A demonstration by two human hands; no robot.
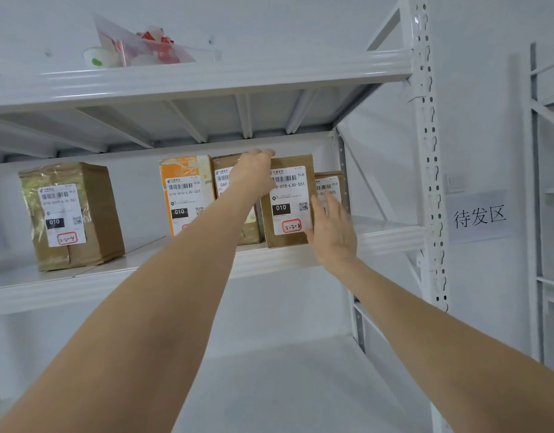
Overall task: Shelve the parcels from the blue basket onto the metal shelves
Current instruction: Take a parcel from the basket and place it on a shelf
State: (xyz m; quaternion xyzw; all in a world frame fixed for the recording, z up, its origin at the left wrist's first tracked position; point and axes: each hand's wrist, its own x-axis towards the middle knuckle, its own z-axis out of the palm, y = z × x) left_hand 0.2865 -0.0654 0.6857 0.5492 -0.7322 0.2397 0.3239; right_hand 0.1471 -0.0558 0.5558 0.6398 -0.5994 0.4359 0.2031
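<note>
Metal shelf (138, 278) bears parcel (289, 198), left hand (253, 170) gripping top

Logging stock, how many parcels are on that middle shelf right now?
5. The 3-2-4 parcel stands alone at left; the orange parcel, a brown parcel behind the left hand, the 3-2-8 parcel and a small parcel far right stand in a row. Others may hide behind.

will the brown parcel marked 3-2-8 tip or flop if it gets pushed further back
Likely stiff, not floppy: the brown parcel keeps crisp cardboard edges. It stands tall on end, so a push near its top may tip it. Pushing low is probably safer.
</note>
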